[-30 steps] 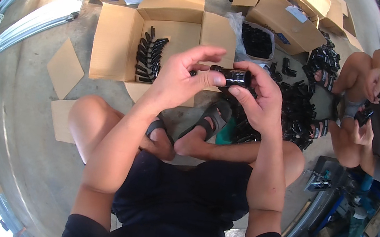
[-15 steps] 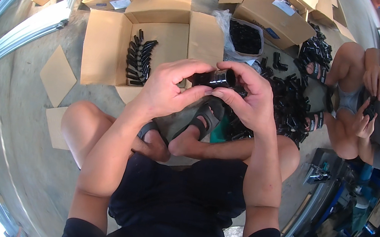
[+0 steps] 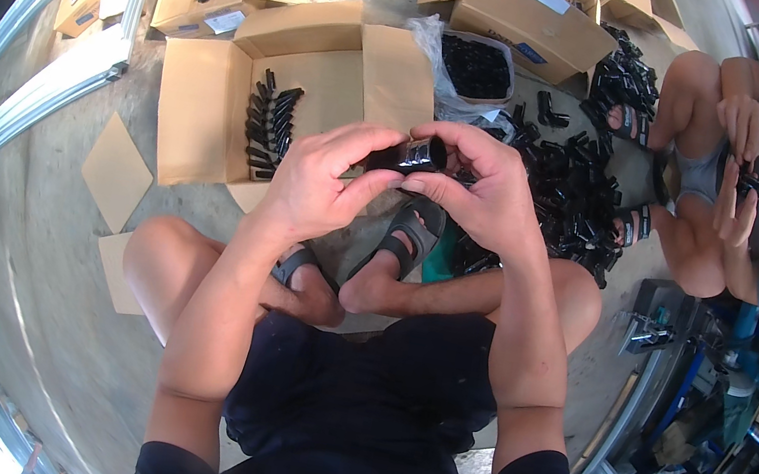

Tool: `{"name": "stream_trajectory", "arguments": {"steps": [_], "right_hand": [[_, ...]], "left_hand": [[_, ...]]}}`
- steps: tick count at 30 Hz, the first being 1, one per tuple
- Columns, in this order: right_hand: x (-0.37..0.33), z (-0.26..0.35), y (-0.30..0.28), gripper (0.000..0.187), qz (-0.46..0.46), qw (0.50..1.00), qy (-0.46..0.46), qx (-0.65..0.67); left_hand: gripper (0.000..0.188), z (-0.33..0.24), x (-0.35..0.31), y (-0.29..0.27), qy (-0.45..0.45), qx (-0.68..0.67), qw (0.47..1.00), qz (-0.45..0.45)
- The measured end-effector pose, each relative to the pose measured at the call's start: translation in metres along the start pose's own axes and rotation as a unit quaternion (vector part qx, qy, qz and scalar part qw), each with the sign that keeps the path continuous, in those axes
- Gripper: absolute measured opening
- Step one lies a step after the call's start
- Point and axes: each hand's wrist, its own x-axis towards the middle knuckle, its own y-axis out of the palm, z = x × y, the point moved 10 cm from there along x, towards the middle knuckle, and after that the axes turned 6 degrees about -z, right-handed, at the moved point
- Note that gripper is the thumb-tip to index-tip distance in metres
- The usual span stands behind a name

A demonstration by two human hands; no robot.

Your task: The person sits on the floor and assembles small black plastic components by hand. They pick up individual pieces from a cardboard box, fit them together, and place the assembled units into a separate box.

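Note:
A glossy black tubular pipe fitting (image 3: pixel 425 155) is held level between both hands, above my sandalled feet. My left hand (image 3: pixel 320 181) pinches its left end between thumb and fingers. My right hand (image 3: pixel 483 182) has its fingers behind the right end and its thumb below, partly hiding it. Just beyond my hands stands an open cardboard box (image 3: pixel 199 109). Inside, along its left side, several black fittings (image 3: pixel 267 128) lie in overlapping rows. To the right of my hands a large heap of similar black fittings (image 3: pixel 576 185) covers the floor.
A plastic-lined tub (image 3: pixel 475 69) of black parts stands behind the heap. More cartons (image 3: pixel 529 22) line the back. At right sits a co-worker, a small black part in their hands (image 3: pixel 743 179). Flat cardboard pieces (image 3: pixel 118 173) and metal rails (image 3: pixel 51 113) lie at left.
The whole view has shifted slightly. Both hands still grip the fitting, which sits a little farther left in view. The co-worker's hands have come closer together around their part.

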Motion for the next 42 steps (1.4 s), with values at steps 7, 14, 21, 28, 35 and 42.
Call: {"name": "stream_trajectory", "arguments": {"steps": [7,14,21,28,35,42], "right_hand": [[-0.002,-0.009,0.002,0.042,0.015,0.999,0.025,0.045],[0.001,-0.028,0.013,0.04,0.006,0.984,0.068,0.166],[0.018,-0.04,-0.033,0.037,-0.116,0.984,0.055,0.121],[0.022,-0.214,-0.076,0.025,-0.239,0.944,0.225,0.026],[-0.039,-0.313,-0.046,0.025,-0.063,0.848,0.345,-0.397],[0.026,-0.177,0.053,0.016,-0.1,0.949,0.041,-0.298]], "left_hand": [[0.037,0.018,-0.005,0.008,-0.101,-0.1,0.989,0.04],[0.036,0.034,-0.009,0.013,-0.188,-0.159,0.968,0.046],[0.034,0.041,-0.007,-0.01,-0.181,-0.133,0.97,-0.094],[0.032,0.047,0.0,-0.054,-0.171,-0.191,0.939,-0.23],[0.03,0.062,0.0,-0.099,-0.172,-0.213,0.901,-0.336],[0.029,0.069,-0.003,-0.15,-0.146,-0.241,0.857,-0.431]]}}
